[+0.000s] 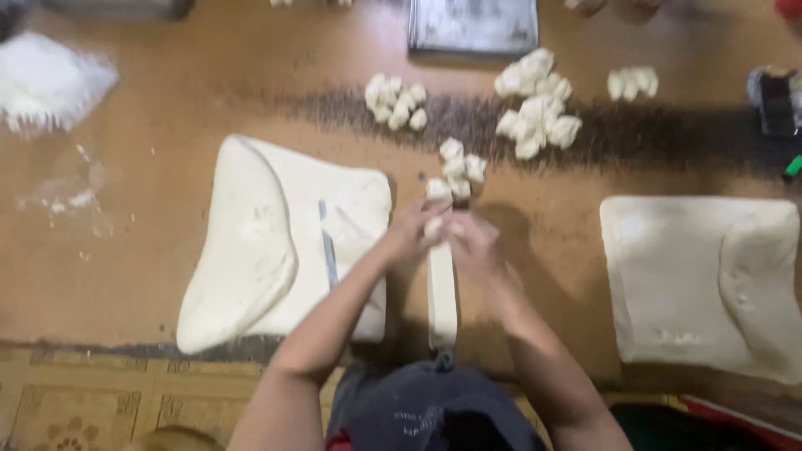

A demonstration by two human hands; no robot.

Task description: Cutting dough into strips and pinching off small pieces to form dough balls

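Two dough slabs [276,242] flank dough strip [442,296]; knife [327,246] left.

Your arms are bare to the elbow, no sleeves, no gloves. You wear a dark grey-blue apron [426,409]. Faint pale print marks its front.

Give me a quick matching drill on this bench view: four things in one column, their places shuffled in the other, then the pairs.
Things:
1. Dough strip
2. Flour pile
3. Metal tray
4. Scraper

Places:
A. Far left corner of the table
B. Lying on the big dough slab at left
C. Top edge of the view, past the dough pieces
D. Running from the body up to both hands, left hand and right hand pinching its far end

Pairs: 1-D, 2-A, 3-C, 4-B
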